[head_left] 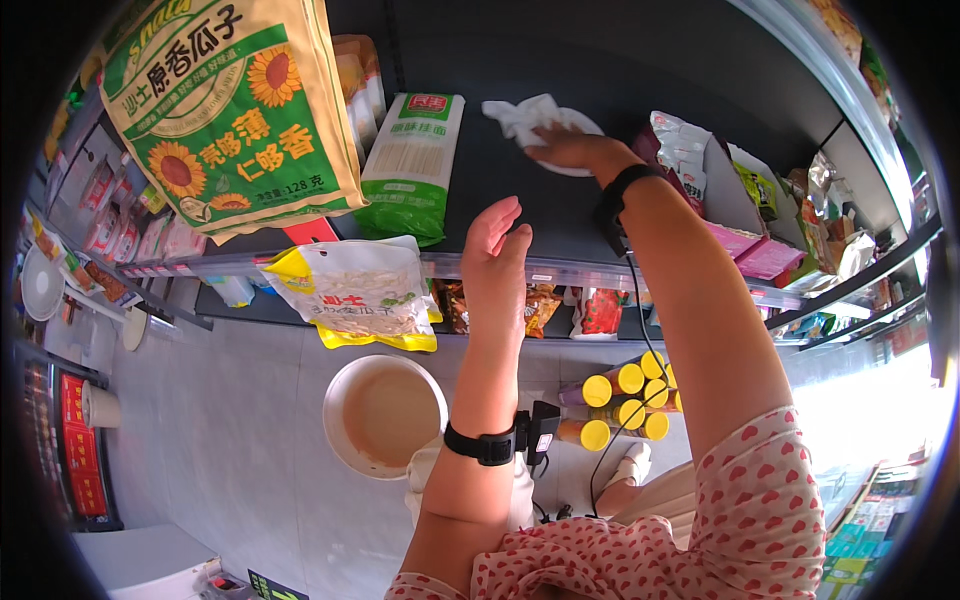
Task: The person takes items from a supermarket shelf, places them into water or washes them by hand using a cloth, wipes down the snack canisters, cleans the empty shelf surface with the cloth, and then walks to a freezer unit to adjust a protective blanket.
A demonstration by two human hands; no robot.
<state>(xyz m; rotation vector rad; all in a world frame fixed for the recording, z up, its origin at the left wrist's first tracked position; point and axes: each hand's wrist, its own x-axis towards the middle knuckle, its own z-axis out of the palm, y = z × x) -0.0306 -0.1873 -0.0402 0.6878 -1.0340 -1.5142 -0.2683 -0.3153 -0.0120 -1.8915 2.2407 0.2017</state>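
Observation:
Pressed on a white cloth (574,127), my right hand (574,146) lies on the dark metal shelf (495,180), towards its back. My left hand (496,244) is raised at the shelf's front edge, fingers up and slightly curled, holding nothing that shows. To its left a green and white pack of dried noodles (411,165) lies on the shelf. A large bag of sunflower seeds (240,112) fills the upper left. Below it a white and yellow bag of seeds (356,292) hangs over the front edge.
On the floor stands a white bucket (386,416) of cloudy water. Canisters with yellow lids (630,412) stand right of it. Open boxes of snack packs (720,187) line the shelf's right side. Snack bags (600,311) fill the shelf below. A black cable (637,300) hangs by my right arm.

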